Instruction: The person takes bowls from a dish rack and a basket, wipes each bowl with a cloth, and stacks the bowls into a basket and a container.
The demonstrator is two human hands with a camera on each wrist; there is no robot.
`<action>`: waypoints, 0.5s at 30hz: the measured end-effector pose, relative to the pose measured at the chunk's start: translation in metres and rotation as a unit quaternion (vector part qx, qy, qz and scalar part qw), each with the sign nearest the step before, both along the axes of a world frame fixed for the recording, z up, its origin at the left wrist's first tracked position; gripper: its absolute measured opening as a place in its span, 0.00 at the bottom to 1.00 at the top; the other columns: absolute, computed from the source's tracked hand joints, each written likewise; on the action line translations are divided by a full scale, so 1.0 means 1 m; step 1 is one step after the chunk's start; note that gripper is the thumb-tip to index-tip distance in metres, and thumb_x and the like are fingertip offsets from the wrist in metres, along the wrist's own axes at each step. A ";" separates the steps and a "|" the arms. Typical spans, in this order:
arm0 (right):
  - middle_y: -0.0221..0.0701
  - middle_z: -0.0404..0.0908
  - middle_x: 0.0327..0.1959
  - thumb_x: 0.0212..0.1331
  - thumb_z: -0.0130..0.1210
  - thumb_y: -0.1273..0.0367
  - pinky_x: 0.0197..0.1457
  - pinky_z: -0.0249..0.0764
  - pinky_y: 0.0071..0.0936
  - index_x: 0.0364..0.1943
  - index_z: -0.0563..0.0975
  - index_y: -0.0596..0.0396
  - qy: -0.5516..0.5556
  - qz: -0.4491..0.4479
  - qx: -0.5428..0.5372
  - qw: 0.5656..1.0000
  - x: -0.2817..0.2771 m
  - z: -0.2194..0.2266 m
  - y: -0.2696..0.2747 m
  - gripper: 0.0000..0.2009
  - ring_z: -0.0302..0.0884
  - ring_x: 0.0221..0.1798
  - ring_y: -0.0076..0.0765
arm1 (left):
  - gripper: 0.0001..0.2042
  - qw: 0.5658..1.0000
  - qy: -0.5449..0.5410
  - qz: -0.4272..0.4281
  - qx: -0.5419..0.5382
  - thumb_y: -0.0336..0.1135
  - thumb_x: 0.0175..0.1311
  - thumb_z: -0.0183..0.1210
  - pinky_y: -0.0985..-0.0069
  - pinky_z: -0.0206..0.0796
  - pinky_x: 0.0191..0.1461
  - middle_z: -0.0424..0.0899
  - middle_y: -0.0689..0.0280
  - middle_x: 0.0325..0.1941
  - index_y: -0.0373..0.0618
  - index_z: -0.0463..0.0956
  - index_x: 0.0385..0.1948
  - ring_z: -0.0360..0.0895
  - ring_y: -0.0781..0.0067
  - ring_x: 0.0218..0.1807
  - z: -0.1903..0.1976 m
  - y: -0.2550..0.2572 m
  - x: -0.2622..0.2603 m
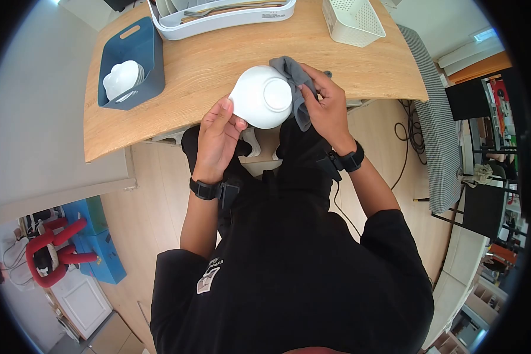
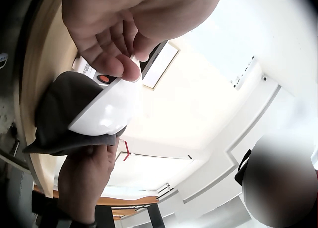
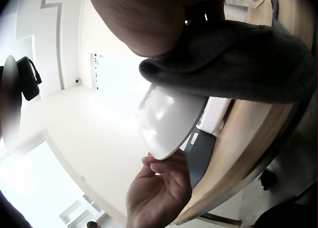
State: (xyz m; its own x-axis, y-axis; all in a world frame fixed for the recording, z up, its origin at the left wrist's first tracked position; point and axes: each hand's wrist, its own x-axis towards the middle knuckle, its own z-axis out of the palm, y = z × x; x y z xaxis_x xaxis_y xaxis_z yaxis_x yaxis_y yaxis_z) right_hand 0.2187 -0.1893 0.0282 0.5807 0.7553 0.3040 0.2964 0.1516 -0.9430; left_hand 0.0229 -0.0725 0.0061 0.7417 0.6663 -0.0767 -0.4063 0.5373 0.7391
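One bowl (image 1: 261, 97) between both hands' fingers (image 1: 225, 105).

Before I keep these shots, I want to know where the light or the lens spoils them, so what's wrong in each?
Head view: dark corners, curved table edge, bowl bright but outlined. Left wrist view: pale washed-out background, glare spots on the bowl, a blurred patch lower right. Right wrist view: blown-out background, cloth very dark, highlights on the bowl.

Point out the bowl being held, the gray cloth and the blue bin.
White bowl (image 1: 252, 94): head view, on its outer wall, left of the foot ring.
Gray cloth (image 2: 67, 101): left wrist view, on its dark folded face.
Blue bin (image 1: 153, 78): head view, on its side wall.
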 end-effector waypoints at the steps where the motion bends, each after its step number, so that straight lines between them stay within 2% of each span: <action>1: 0.41 0.87 0.51 0.64 0.54 0.80 0.54 0.76 0.22 0.58 0.79 0.60 -0.020 -0.006 -0.010 1.000 0.000 0.001 -0.001 0.18 0.84 0.50 0.26 | 0.20 1.000 0.001 0.011 -0.013 0.43 0.78 0.54 0.81 0.71 0.45 0.83 0.69 0.36 0.35 0.75 0.59 0.75 0.84 0.34 0.003 -0.002 0.001; 6: 0.41 0.87 0.52 0.63 0.52 0.80 0.55 0.77 0.24 0.56 0.81 0.59 -0.069 -0.037 -0.022 0.997 0.000 0.000 -0.003 0.18 0.85 0.51 0.29 | 0.19 0.999 -0.023 0.008 -0.032 0.42 0.78 0.53 0.80 0.72 0.46 0.83 0.70 0.38 0.35 0.74 0.59 0.77 0.83 0.35 0.004 -0.009 0.006; 8: 0.33 0.87 0.46 0.64 0.53 0.82 0.49 0.75 0.19 0.57 0.81 0.60 -0.075 -0.047 -0.019 0.996 0.002 -0.002 -0.004 0.17 0.81 0.44 0.20 | 0.18 0.999 -0.030 0.007 -0.035 0.41 0.78 0.53 0.80 0.72 0.47 0.84 0.69 0.39 0.36 0.74 0.58 0.79 0.82 0.36 0.003 -0.011 0.007; 12: 0.34 0.87 0.46 0.64 0.53 0.81 0.49 0.75 0.19 0.58 0.80 0.61 -0.070 -0.047 -0.027 0.996 0.001 -0.002 -0.006 0.18 0.81 0.44 0.20 | 0.15 0.998 -0.055 -0.001 -0.032 0.39 0.77 0.54 0.78 0.76 0.48 0.85 0.65 0.42 0.37 0.74 0.55 0.83 0.78 0.39 0.008 -0.011 0.010; 14: 0.41 0.87 0.51 0.62 0.53 0.79 0.54 0.78 0.24 0.55 0.82 0.58 -0.035 -0.049 -0.034 0.998 -0.001 -0.002 -0.005 0.17 0.86 0.50 0.31 | 0.13 0.999 -0.043 0.007 -0.021 0.36 0.76 0.56 0.74 0.80 0.50 0.86 0.60 0.45 0.37 0.74 0.52 0.86 0.72 0.43 0.012 -0.011 0.012; 15: 0.41 0.87 0.51 0.62 0.53 0.79 0.54 0.78 0.24 0.55 0.82 0.58 -0.035 -0.048 -0.034 0.998 -0.003 0.001 -0.006 0.17 0.86 0.50 0.31 | 0.13 0.999 -0.043 0.008 -0.022 0.36 0.76 0.56 0.74 0.80 0.50 0.86 0.60 0.45 0.37 0.74 0.52 0.86 0.72 0.43 0.017 -0.012 0.014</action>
